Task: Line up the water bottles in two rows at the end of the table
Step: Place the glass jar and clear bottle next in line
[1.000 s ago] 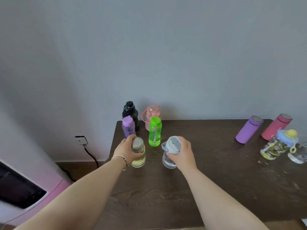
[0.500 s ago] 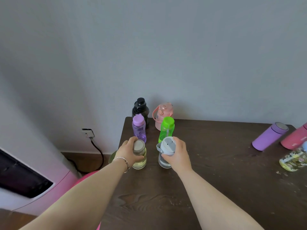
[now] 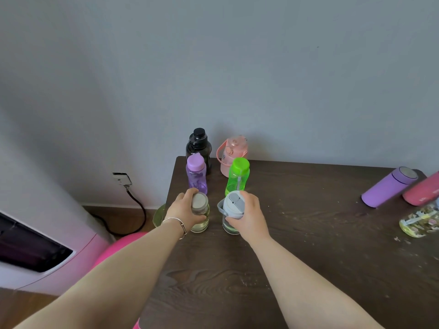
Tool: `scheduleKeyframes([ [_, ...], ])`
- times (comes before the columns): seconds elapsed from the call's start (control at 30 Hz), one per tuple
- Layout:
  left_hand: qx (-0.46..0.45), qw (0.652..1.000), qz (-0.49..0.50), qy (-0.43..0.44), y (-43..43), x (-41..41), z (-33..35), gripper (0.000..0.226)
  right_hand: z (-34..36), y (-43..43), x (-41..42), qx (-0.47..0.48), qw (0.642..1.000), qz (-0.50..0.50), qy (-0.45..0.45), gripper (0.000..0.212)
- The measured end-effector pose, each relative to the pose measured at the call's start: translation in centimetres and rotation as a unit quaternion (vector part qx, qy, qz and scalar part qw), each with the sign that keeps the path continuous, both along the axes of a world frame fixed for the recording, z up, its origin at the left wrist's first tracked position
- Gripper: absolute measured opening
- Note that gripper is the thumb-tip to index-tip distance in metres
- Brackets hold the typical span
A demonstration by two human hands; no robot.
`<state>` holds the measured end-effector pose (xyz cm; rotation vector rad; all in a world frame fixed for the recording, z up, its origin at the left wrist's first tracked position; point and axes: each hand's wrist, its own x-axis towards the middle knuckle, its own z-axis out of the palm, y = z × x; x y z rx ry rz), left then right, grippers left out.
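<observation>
Right now two small bottles stand at the left end of the dark wood-grain surface (image 3: 308, 233), side by side: a pale yellow clear bottle with a flat grey lid (image 3: 200, 214) and a clear bottle with a grey flip-top lid and loop handle (image 3: 232, 213). Just behind them stand a translucent purple bottle (image 3: 196, 174) and a bright green bottle (image 3: 237, 176), and behind those, against the wall, a black bottle (image 3: 199, 148) and a pink bottle with a carry strap (image 3: 232, 154). Together they make two columns running back to the plain grey wall (image 3: 237, 67).

Far to the right, a lilac flask (image 3: 389, 187) and a pink-red flask (image 3: 421, 189) lie on their sides, with a patterned clear bottle (image 3: 419, 222) near them, cut off by the frame edge.

My left hand (image 3: 183, 210) is wrapped around the yellow bottle just under its lid, a thin bracelet (image 3: 177, 224) on the wrist. My right hand (image 3: 249, 214) is clamped around the flip-top bottle's upper part from the right.

Left of the surface there is a wall socket with a black cable (image 3: 133, 203), a wooden floor, and a white and pink appliance (image 3: 35, 252), only partly in view. A green rim (image 3: 158, 216) beside the surface edge is too hidden to identify.
</observation>
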<state>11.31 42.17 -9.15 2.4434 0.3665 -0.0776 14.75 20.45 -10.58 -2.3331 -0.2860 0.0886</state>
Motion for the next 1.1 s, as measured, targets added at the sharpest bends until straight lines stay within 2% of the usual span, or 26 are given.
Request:
scheduleKeyframes([
  [0.27, -0.004, 1.000, -0.002, 0.001, 0.0, 0.3, -0.7, 0.081, -0.5, -0.6, 0.4, 0.023, 1.000, -0.008, -0.009, 0.081],
  [0.77, -0.003, 0.999, -0.015, 0.028, 0.6, 1.2, -0.5, 0.086, -0.6, -0.9, 1.1, -0.010, 1.000, 0.012, 0.001, 0.087],
  [0.87, 0.029, 0.998, -0.030, 0.052, 0.3, 1.3, -0.3, 0.088, -0.5, -0.9, 1.0, -0.033, 0.999, 0.017, -0.008, 0.087],
  [0.97, 0.101, 0.992, -0.053, 0.058, 0.0, 1.3, -0.2, 0.092, 0.0, -0.8, 1.1, -0.080, 0.997, 0.022, -0.006, 0.089],
  [1.1, 0.208, 0.974, -0.087, 0.027, -0.9, 1.1, 0.4, 0.091, 1.2, -1.6, 1.1, -0.132, 0.990, 0.043, 0.002, 0.087],
])
